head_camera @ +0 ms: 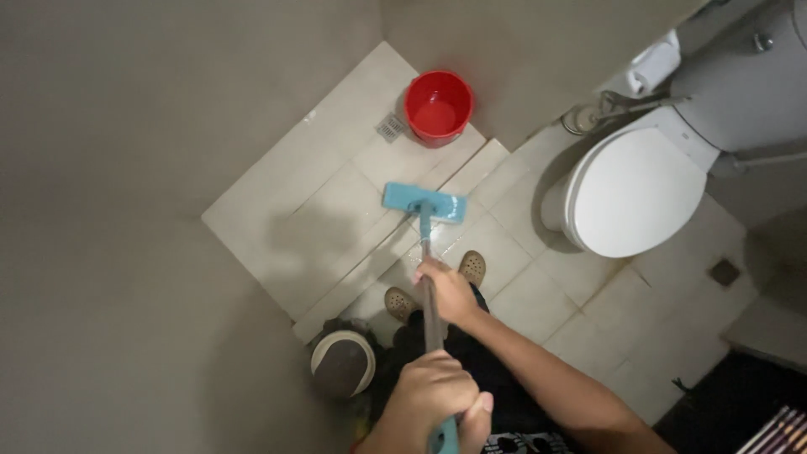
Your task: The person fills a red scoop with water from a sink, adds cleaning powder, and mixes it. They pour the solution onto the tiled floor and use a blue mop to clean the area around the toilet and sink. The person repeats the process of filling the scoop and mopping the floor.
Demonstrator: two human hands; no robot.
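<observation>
A flat blue mop head point(424, 202) rests on the pale tiled floor point(311, 219), in front of my feet in tan clogs point(472, 267). Its grey pole point(430, 315) runs up towards the camera and ends in a teal grip. My right hand point(450, 290) is closed around the pole lower down, with the arm stretching in from the bottom right. My left hand point(433, 395) grips the top of the pole close to the camera.
A red bucket point(437, 105) stands in the far corner beside a floor drain point(391, 128). A white toilet point(635, 189) with its lid down is at the right, with a paper roll point(651, 67) behind it. A round bin point(342, 363) sits by my left foot. Grey walls close in on the left.
</observation>
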